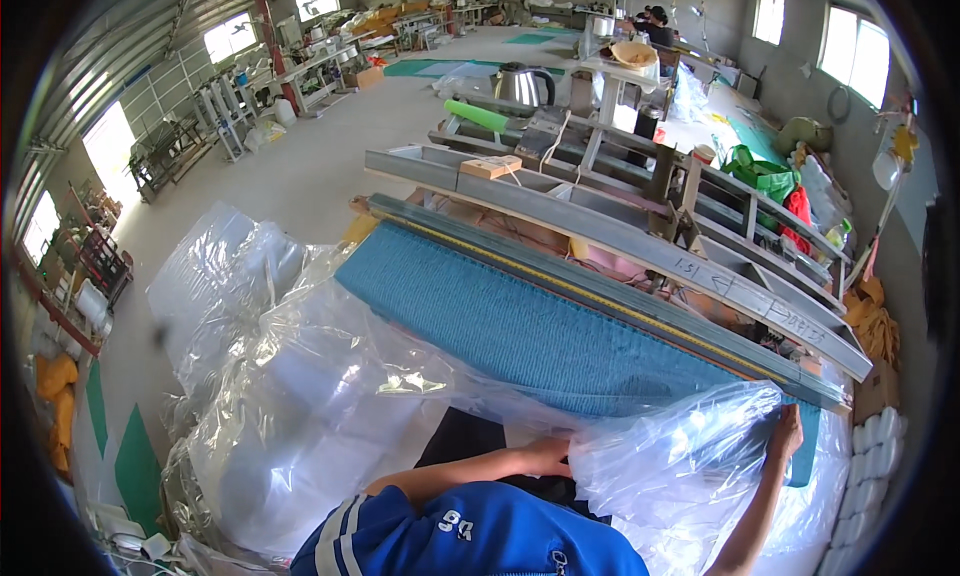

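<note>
Clear plastic sheet (680, 446) between left hand (548, 456) and raised right hand (785, 431)

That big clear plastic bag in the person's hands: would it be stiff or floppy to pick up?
Probably floppy: the clear plastic bag crumples and sags between the left hand and right hand. Likely light, since it billows. Its glossy film may be slippery.

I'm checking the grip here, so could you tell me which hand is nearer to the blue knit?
Right. The right hand grips the clear bag at the blue knit's lower edge; the left hand holds the bag below it, farther off.
</note>
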`<state>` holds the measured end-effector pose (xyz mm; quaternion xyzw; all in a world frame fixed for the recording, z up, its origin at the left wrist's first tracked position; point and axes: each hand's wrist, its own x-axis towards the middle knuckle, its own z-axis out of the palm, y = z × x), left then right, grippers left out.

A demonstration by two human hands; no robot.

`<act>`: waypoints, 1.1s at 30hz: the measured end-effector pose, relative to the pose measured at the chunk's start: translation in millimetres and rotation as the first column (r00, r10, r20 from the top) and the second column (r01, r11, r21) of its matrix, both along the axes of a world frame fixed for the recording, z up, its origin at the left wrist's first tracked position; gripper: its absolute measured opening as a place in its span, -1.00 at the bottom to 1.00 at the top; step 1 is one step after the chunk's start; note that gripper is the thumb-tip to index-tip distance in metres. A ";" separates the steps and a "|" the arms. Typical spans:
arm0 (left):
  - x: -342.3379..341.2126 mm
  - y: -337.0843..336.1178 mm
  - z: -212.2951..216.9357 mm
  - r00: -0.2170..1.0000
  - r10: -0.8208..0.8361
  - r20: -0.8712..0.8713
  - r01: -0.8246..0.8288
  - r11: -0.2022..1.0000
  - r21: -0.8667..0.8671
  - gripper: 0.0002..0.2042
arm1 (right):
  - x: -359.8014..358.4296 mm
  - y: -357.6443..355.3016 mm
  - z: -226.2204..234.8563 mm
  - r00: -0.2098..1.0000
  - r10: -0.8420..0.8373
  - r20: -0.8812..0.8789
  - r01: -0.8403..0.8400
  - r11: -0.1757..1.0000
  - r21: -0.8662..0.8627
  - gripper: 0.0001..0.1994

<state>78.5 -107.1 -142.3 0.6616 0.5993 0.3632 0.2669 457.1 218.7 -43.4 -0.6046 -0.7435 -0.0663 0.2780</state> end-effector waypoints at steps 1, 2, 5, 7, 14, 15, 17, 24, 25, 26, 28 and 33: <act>12.4 9.9 2.3 0.983 -0.105 0.153 0.085 0.987 0.136 -0.60 | 2.7 0.0 -0.7 1.000 -0.009 -0.005 0.009 1.000 0.010 -0.81; 20.0 14.5 3.9 0.931 -0.227 0.288 0.146 0.950 0.277 -0.67 | 4.9 1.7 -3.3 0.999 -0.035 0.024 0.034 0.999 0.005 -0.81; -9.1 36.4 56.2 0.924 -0.284 0.255 0.362 0.864 -0.349 -0.84 | 3.3 11.1 -7.9 0.998 -0.058 0.039 0.057 0.998 0.017 -0.80; -41.8 25.4 167.2 0.754 0.123 0.645 -0.098 0.992 -0.075 -0.91 | 12.0 8.6 -11.1 0.998 -0.056 0.040 0.055 0.998 0.023 -0.79; -159.0 -50.3 314.9 0.406 -0.522 0.750 -0.304 0.696 0.650 -0.20 | 9.2 3.6 -2.8 0.994 -0.041 -0.104 0.043 0.999 0.016 -0.78; -153.4 -44.8 289.9 0.398 -0.539 0.742 -0.286 0.696 0.659 -0.16 | 6.4 2.5 -0.1 0.993 -0.040 -0.115 0.042 0.999 0.013 -0.79; -170.7 -51.1 196.5 0.594 -0.093 0.799 -0.367 0.853 0.372 -0.17 | 9.8 4.2 -1.0 0.993 -0.061 -0.098 0.062 0.998 0.013 -0.79; -207.3 -154.6 163.3 0.445 0.687 -0.574 -0.852 0.522 -0.037 -0.73 | 9.2 -2.8 1.9 0.996 -0.033 -0.079 0.031 0.999 -0.019 -0.79; -225.0 -167.2 185.3 0.159 0.741 -0.653 -0.895 0.388 0.222 -0.72 | 7.8 -2.3 2.8 0.997 -0.026 -0.070 0.025 0.999 -0.022 -0.79; -243.2 -181.6 205.7 -0.143 0.764 -0.629 -0.851 0.230 0.472 -0.71 | 4.7 -2.5 4.0 0.999 -0.020 -0.048 0.017 0.999 -0.047 -0.79; -290.9 -202.9 215.8 -0.343 0.905 -0.251 -0.743 -0.098 0.662 -0.58 | -0.4 -1.4 8.3 0.999 -0.029 -0.023 0.027 0.995 -0.099 -0.78; -261.3 -170.4 78.1 -0.069 0.472 0.879 -0.724 0.582 -0.370 -0.26 | 6.7 3.6 1.3 0.999 -0.015 -0.051 0.012 0.998 -0.061 -0.77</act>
